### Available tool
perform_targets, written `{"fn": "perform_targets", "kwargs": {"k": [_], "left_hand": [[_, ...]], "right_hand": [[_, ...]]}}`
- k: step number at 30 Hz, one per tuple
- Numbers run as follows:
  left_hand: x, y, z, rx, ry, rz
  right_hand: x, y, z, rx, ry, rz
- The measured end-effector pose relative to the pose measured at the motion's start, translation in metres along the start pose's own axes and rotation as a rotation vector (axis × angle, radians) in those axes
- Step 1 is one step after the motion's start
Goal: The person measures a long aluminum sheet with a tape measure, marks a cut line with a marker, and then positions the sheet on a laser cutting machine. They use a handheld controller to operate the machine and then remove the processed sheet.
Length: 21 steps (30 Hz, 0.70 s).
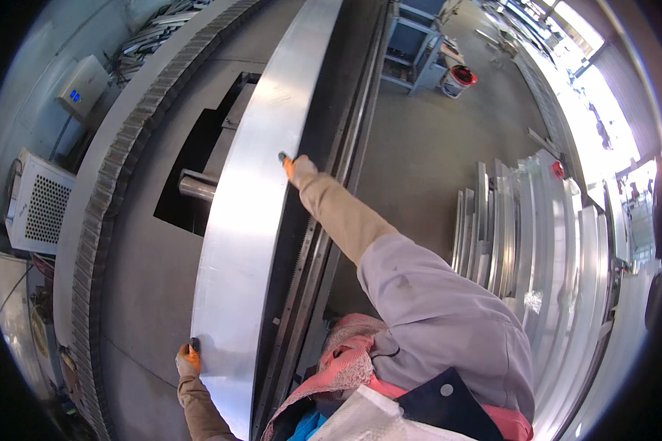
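Note:
A long, wide aluminium profile (pixel 248 204) with a smooth silvery face runs from the top centre down to the bottom edge, over a grey machine bed. Both my hands wear orange and grey gloves with dark fingertips. My left hand (pixel 189 358) grips the profile's left edge near the bottom, its thumb on top. Farther up, my right hand (pixel 299 168) holds the right edge, the arm stretched out. The fingers under the metal are hidden. Left of the profile, a round metal bar (pixel 197 186) shows in a dark opening of the bed.
A ribbed cable chain (pixel 96 231) curves along the left. A toothed rack (pixel 298 264) and rail run right of the profile. Stacked metal profiles (pixel 521 220) lie at the right. A bucket (pixel 457 82) stands by a blue-grey metal frame (pixel 411 49). A perforated white unit (pixel 41 201) is far left.

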<state>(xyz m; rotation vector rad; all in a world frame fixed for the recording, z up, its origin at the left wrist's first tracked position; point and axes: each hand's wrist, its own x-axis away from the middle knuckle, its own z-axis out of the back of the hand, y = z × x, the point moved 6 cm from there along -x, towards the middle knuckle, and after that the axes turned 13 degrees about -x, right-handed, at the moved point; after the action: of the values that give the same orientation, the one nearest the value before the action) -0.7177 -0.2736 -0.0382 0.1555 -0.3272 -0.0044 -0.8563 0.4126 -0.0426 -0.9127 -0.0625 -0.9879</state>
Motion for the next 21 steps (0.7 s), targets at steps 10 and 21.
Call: {"fn": "perform_targets", "kwargs": {"k": [10, 21], "left_hand": [[0.127, 0.129, -0.003, -0.498, 0.281, 0.048], [0.272, 0.159, 0.004, 0.108, 0.7, -0.213]], "right_hand": [[0.317, 0.327, 0.116, 0.223, -0.305, 0.28], [0.361, 0.522, 0.22, 0.524, -0.756, -0.001]]}}
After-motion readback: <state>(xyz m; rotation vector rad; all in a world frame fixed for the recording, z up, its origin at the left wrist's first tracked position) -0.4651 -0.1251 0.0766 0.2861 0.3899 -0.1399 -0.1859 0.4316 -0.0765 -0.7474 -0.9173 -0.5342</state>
